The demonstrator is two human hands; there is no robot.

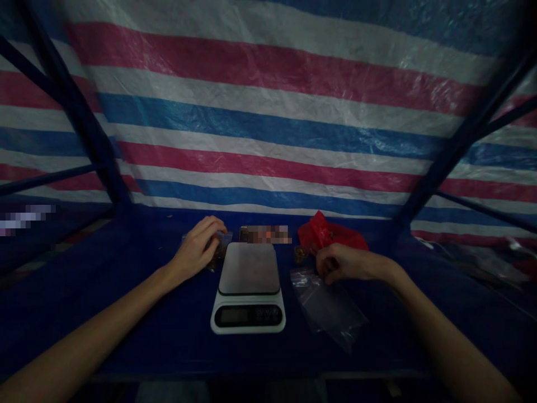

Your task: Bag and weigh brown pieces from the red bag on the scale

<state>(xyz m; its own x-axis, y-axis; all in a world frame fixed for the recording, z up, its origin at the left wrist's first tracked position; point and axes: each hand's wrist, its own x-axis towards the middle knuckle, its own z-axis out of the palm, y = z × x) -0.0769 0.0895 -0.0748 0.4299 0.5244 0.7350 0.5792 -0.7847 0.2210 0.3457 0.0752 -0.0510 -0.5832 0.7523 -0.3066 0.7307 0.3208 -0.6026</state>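
Observation:
A kitchen scale (250, 268) stands between my hands, its display dark. My left hand (200, 246), fingers curled, closes over a clear plastic bag (225, 237) left of the scale. Small brownish pieces (213, 262) show in or under that bag. On the other side my right hand (342, 262) is closed, fingertips pinched down at the upper end of clear zip bags (329, 310) lying flat. What the fingertips hold, if anything, is hidden. Just left of them is a small clear cup (299, 254) with brownish contents. A red plastic bag (335, 232) lies crumpled behind my right hand.
A flat, blurred-out item (265, 234) lies behind the scale. The blue tabletop (176, 330) is framed by dark blue metal posts (79, 123) on both sides. A striped tarp (268, 112) hangs behind. Plastic and a cable lie at far right.

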